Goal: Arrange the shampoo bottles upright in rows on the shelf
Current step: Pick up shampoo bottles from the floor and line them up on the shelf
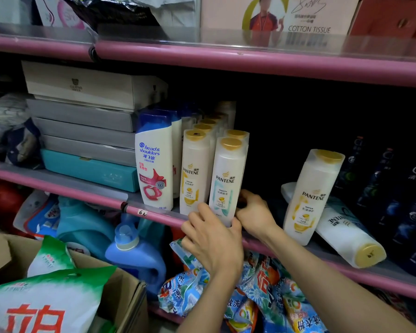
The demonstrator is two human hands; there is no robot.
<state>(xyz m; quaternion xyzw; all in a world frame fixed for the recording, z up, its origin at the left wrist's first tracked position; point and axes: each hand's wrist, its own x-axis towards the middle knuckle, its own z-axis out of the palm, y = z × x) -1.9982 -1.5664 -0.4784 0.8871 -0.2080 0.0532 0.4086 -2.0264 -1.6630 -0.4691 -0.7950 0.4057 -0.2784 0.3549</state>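
Left hand (210, 239), right hand (253, 213) both grip glossy white plastic Pantene bottle (227, 181), gold cap.

Light from front/above, fairly dim. Shelf (154, 216) recess behind bottles nearly black, dark bottles (394, 188) at right barely readable. Glare on clear strip (250, 37) up top. Wide-angle bend at edges, corners soft. Centre labels sharp enough.

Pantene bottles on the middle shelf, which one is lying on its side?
The teal-labelled Pantene bottle at the right, gold cap toward the shelf edge; a yellow-labelled bottle leans over it. The others stand upright.
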